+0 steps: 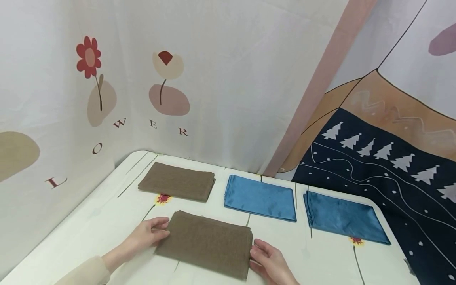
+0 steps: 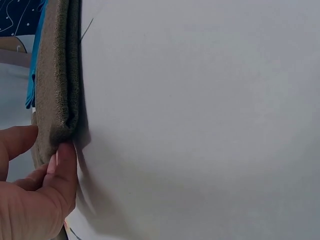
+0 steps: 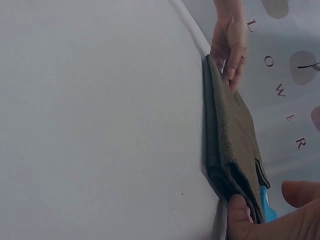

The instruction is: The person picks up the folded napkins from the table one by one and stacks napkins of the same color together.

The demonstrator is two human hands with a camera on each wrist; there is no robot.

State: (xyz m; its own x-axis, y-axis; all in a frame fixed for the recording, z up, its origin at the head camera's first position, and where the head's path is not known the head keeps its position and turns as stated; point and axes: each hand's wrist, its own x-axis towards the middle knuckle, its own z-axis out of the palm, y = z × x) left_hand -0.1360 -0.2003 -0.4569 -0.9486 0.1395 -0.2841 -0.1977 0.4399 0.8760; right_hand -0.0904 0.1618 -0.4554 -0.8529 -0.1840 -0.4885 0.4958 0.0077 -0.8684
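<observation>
A folded brown cloth (image 1: 206, 243) lies flat at the front of the table, its stacked layers showing along the near edge in both wrist views. At its left end is my left hand (image 1: 151, 233), its relaxed fingertips touching the cloth's edge. My right hand (image 1: 270, 261) is at the opposite end, fingers loosely bent against the layered side. In the right wrist view, one digit (image 3: 239, 212) touches the lower layers while another stands apart from the cloth. Behind it lies a second folded brown cloth (image 1: 176, 181).
Two folded shiny blue cloths, one in the middle (image 1: 260, 198) and one at the right (image 1: 347, 217), lie along the back of the white table (image 1: 117, 213). A printed curtain (image 1: 228, 79) hangs behind, with a dark tree-patterned one (image 1: 377, 174) at the right.
</observation>
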